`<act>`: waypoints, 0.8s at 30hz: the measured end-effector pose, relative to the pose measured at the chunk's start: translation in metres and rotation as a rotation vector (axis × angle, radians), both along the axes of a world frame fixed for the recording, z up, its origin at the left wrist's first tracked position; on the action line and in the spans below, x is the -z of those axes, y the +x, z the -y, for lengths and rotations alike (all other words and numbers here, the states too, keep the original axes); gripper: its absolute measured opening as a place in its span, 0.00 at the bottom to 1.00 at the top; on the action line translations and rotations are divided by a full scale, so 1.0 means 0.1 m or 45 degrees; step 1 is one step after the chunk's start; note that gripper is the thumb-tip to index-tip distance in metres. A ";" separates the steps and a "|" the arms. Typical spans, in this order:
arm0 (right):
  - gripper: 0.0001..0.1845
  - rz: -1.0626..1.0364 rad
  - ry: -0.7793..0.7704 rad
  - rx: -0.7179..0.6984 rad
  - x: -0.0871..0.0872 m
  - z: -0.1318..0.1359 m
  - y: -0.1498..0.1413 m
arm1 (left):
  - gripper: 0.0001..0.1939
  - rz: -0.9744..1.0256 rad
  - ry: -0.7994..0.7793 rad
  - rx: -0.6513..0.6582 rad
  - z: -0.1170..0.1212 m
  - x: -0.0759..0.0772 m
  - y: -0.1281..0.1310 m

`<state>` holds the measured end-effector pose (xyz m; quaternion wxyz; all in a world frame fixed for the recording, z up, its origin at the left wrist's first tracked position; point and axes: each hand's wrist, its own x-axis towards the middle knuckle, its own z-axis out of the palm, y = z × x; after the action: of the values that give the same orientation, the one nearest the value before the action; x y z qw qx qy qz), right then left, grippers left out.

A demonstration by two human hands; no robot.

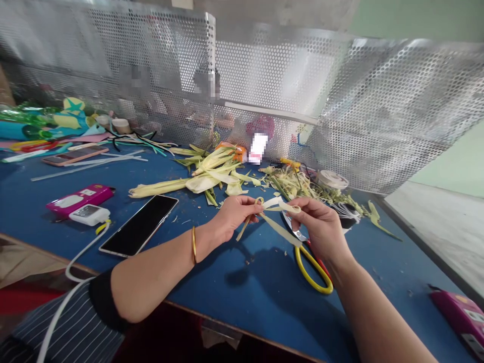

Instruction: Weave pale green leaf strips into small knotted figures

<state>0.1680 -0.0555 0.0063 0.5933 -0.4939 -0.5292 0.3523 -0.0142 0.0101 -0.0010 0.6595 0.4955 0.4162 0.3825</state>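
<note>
Above the blue table, both my hands pinch pale strips of corn husk. My left hand is closed on the strips where they cross and loop, with a short end hanging below its fingers. My right hand pinches a small curled loop at the other side. One long strip slants down between the hands. Under my right hand lie scissors with yellow and red handles, their blades partly hidden. Behind my hands is a pile of corn husks, with shredded husk scraps to its right.
A dark-screened phone, a magenta device and a white device with a cable lie to the left. Perforated metal panels stand along the back. Another magenta device is at the right edge.
</note>
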 end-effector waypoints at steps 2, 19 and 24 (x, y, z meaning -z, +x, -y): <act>0.08 0.124 0.091 0.125 0.02 0.01 -0.02 | 0.04 -0.015 0.005 0.026 0.01 0.01 0.01; 0.09 0.366 -0.049 -0.018 0.11 0.00 -0.13 | 0.05 -0.097 0.105 0.015 0.11 -0.02 0.06; 0.11 0.224 -0.108 -0.049 0.09 0.01 -0.15 | 0.12 -0.126 0.147 -0.027 0.10 0.01 0.06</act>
<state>0.1525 -0.0564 -0.0029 0.5162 -0.5374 -0.5731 0.3410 -0.0082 0.0003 -0.0024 0.6045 0.5464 0.4307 0.3879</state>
